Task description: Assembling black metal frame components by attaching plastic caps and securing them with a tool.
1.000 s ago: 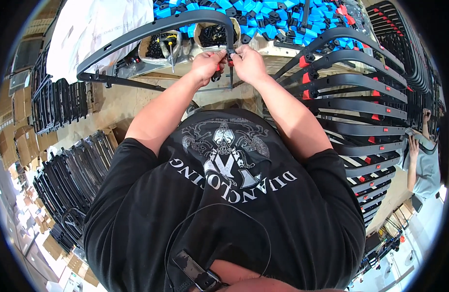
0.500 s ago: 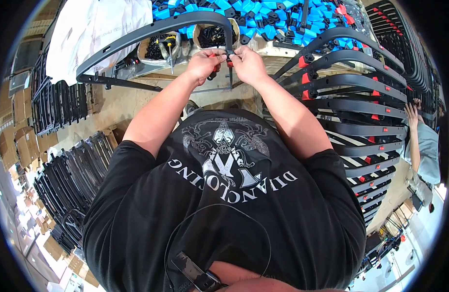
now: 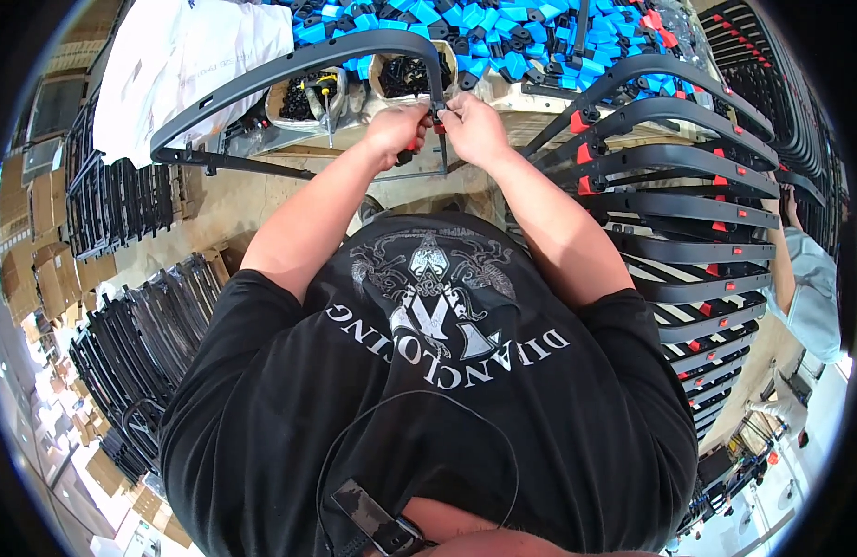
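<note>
A black tubular frame (image 3: 289, 63) with rounded corners stands in front of me, its right leg running down between my hands. My left hand (image 3: 398, 132) is closed around a small red-and-black object (image 3: 407, 154) just left of that leg; the fingers hide most of it, so its kind cannot be told. With thumb and fingers at the leg, my right hand (image 3: 473, 130) grips the frame beside a small red piece (image 3: 439, 128) on the tube.
Blue and black plastic parts (image 3: 503, 37) are heaped on the bench. Two bins of small black parts (image 3: 412, 74) stand near its edge, with a yellow-handled screwdriver (image 3: 327, 91) at the left one. Similar frames (image 3: 688, 200) are stacked at right, near another person's sleeve (image 3: 809, 297).
My left hand has turned and its thumb has come away from the frame leg. My right hand stays at the tube. At right, the other person's arm has shifted.
</note>
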A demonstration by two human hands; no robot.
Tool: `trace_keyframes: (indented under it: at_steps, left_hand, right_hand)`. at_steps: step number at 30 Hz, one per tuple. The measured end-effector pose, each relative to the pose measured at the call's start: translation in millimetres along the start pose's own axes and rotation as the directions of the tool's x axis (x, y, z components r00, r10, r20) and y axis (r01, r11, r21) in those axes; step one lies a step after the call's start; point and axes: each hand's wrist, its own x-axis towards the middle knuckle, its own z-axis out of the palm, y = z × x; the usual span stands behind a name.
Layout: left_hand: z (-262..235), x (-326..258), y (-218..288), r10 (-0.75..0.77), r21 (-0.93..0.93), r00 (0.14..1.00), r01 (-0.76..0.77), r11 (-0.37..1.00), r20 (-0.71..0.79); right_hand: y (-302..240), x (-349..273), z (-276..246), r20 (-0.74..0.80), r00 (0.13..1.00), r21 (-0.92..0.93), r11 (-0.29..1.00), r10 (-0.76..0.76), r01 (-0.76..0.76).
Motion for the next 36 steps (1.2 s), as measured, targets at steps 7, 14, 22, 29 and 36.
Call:
trace_keyframes:
  at_steps: [7,14,22,29,36]
  left_hand:
    - [-11,-9,-12,0.183,-0.006,0.983,-0.183,0.983,0.03]
    - [-4,5,-7,0.071,-0.083,0.997,-0.068,0.994,0.031]
    - [-5,4,-18,0.356,0.147,0.935,-0.352,0.924,0.003]
    - [-18,-78,13,0.61,0.572,0.781,-0.564,0.595,0.136]
    - [-60,-119,20,0.816,0.302,0.111,-0.95,-0.08,0.568]
  right_hand:
    - [-8,-3,-6,-0.005,1.0,-0.061,0.998,0.007,-0.007]
    - [-13,-5,-5,-0.004,1.0,-0.054,0.998,-0.02,0.02]
    - [2,-5,-1,-0.076,0.993,0.109,0.989,-0.093,0.101]
    - [-13,-53,-5,0.421,0.82,0.562,0.599,0.387,-0.571]
    - [-126,-66,55,0.564,0.808,0.822,-0.025,0.169,-0.569]
